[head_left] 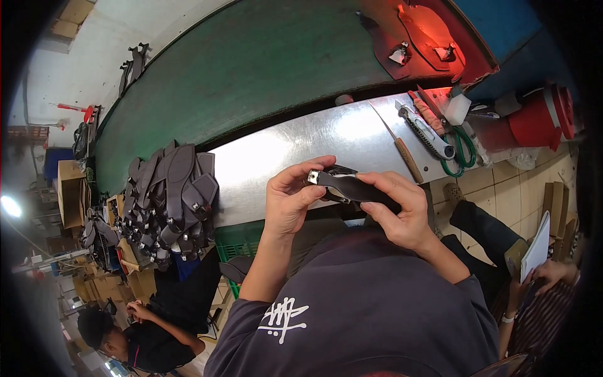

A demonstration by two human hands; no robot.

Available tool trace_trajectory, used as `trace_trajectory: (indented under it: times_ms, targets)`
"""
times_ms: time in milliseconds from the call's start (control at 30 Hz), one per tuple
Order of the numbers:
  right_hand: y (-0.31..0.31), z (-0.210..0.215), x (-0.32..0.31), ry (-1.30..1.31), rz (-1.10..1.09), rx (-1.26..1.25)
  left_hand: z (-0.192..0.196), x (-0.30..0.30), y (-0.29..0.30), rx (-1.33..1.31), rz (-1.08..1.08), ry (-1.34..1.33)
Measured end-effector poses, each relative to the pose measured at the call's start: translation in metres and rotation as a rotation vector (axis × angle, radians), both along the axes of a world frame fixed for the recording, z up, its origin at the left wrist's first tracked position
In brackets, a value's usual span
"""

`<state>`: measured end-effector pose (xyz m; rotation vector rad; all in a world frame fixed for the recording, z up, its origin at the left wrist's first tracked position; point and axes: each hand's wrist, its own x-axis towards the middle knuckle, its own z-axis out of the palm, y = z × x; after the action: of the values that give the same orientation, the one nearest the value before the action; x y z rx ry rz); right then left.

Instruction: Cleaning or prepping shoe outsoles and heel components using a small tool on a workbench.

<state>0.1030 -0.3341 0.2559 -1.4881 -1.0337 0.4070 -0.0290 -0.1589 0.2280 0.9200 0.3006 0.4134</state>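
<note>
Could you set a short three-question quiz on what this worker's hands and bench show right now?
1. True or false: both hands grip the same dark strap piece.
2. Which tool has green handles? A) the scissors B) the wooden-handled awl C) the utility knife
3. Fill in: the pile of dark straps lies to the person's ____ on the metal bench.

Key:
1. True: the left hand pinches the end with the metal buckle, and the right hand holds the other end.
2. A
3. left
</note>
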Motion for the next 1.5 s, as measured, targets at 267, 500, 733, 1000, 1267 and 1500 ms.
trace_trajectory:
  times_ms: [267, 500, 733, 1000, 1267, 1500]
  targets:
    - [0.0, 0.004, 0.001, -0.069, -0.019, -0.009, 0.003, 0.002, -0.003, 0.144, 0.033, -0.031]
    - [-0.001, 0.006, 0.004, -0.153, -0.009, -0.006, 0.002, 0.002, -0.003, 0.308, 0.034, -0.062]
    - [-0.001, 0.013, 0.006, -0.355, -0.018, -0.027, -0.002, -0.001, -0.001, 0.377, -0.037, -0.114]
    - [-0.001, 0.009, 0.003, -0.402, -0.03, -0.038, -0.006, -0.005, 0.004, 0.409, -0.079, -0.061]
    - [0.001, 0.012, 0.001, -0.475, 0.006, -0.137, 0.007, -0.004, -0.006, 0.564, -0.062, 0.01]
    - [0.005, -0.005, 0.003, -0.198, 0.025, -0.193, 0.004, -0.003, -0.016, 0.248, -0.06, 0.294]
